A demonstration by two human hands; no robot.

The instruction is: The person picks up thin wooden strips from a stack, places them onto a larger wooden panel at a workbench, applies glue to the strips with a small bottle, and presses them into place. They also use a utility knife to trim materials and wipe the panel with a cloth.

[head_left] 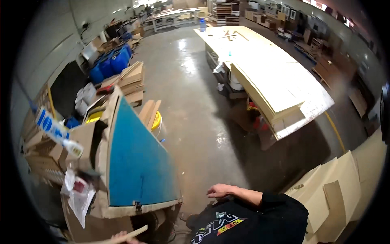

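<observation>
At the lower edge, my left hand (120, 235) grips a pale wooden strip (136, 233) that runs off the bottom of the picture; only some of its fingers show. My right hand (219, 190) hangs in front of my black shirt above the concrete floor, its fingers curled together and nothing visible in them. Between the hands, farther forward, is a blue-topped bench (136, 162) with worn wooden edges. A white and blue bottle (59, 131) and a clear plastic bag (79, 195) are on its left side, near cardboard boxes (79, 148).
A long table (290, 129) stacked with pale sheets (268, 69) stands ahead to the right. Large tan panels (321, 191) lean at the lower right. Blue barrels (109, 63), flat cardboard (132, 81) and a yellow bucket (157, 120) line the left side of the aisle (183, 105).
</observation>
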